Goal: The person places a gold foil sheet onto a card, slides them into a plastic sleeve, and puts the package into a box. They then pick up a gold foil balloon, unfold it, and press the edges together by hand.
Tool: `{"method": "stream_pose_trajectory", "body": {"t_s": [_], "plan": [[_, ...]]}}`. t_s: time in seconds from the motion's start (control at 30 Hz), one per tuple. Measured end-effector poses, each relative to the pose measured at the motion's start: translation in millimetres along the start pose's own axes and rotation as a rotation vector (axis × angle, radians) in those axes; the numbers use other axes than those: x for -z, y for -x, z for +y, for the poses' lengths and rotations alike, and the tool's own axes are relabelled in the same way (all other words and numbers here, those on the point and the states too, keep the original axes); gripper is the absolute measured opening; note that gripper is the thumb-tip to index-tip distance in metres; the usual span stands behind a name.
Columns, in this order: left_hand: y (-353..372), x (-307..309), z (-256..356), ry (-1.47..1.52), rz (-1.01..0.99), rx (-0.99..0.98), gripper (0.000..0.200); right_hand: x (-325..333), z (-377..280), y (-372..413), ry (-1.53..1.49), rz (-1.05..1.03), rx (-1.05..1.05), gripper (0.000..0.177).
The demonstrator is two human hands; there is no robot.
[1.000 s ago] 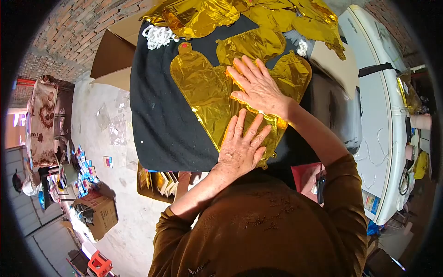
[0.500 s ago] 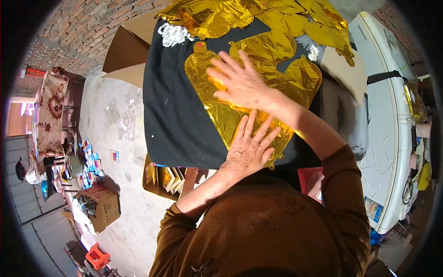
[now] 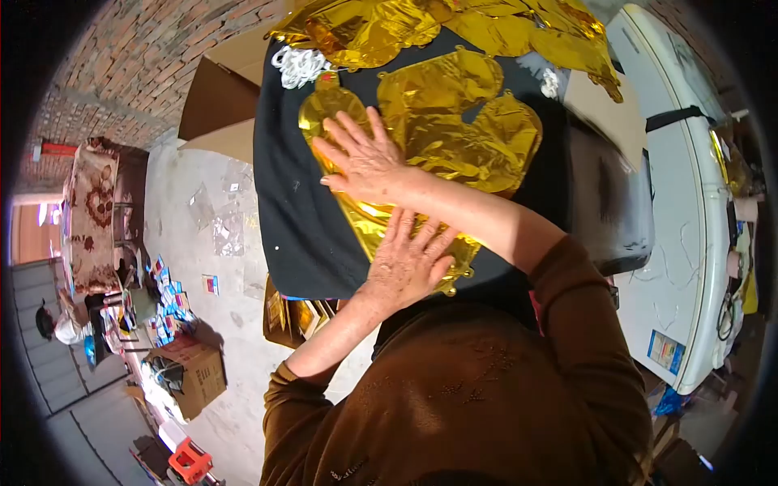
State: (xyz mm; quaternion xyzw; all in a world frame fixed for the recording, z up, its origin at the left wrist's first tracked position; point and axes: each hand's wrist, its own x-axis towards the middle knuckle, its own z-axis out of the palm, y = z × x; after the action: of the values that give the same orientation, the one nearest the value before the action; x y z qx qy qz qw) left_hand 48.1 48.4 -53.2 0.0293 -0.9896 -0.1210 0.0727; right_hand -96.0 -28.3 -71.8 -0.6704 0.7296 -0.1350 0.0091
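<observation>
A flat gold foil balloon (image 3: 454, 121) with rounded lobes and small edge tabs lies on a black cloth (image 3: 288, 211). My right hand (image 3: 366, 162) rests palm down with fingers spread over the balloon's left lobe. Nearer my body, my left hand (image 3: 411, 261) lies flat near the balloon's narrow lower end, its fingers stretched out. My right forearm crosses above the balloon and hides part of it. More gold foil balloons (image 3: 381, 32) are heaped along the far edge of the cloth.
White string (image 3: 300, 66) lies bundled at the far left of the cloth, and a smaller white bundle (image 3: 549, 83) at the right. An open cardboard box (image 3: 215, 101) stands at left. A white appliance (image 3: 689, 194) borders the right side. Another box (image 3: 190, 373) sits on the floor.
My right hand has slid left across the foil, onto the left lobe. The balloon has shifted slightly left on the cloth. My left hand stays flat at the lower end. The view has shifted a little.
</observation>
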Motion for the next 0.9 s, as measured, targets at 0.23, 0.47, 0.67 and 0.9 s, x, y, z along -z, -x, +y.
{"method": "stream_pose_trajectory", "body": {"t_s": [0.23, 0.47, 0.67, 0.9], "plan": [[5.4, 9.8, -10.0, 0.025, -0.065, -0.018, 0.056, 39.2, 1.8, 23.9, -0.089, 0.009, 0.026, 0.076], [0.7, 13.0, -9.0, -0.015, -0.064, -0.039, 0.060, 50.7, 71.7, 82.4, 0.136, -0.237, -0.111, 0.079], [1.1, 17.8, -5.6, -0.038, -0.073, -0.028, 0.061, 63.9, 125.9, 81.9, 0.230, -0.212, -0.168, 0.070], [1.8, 17.9, -6.2, -0.061, -0.060, -0.032, 0.060, 84.6, 137.0, 60.4, 0.505, -0.194, -0.159, 0.066]]}}
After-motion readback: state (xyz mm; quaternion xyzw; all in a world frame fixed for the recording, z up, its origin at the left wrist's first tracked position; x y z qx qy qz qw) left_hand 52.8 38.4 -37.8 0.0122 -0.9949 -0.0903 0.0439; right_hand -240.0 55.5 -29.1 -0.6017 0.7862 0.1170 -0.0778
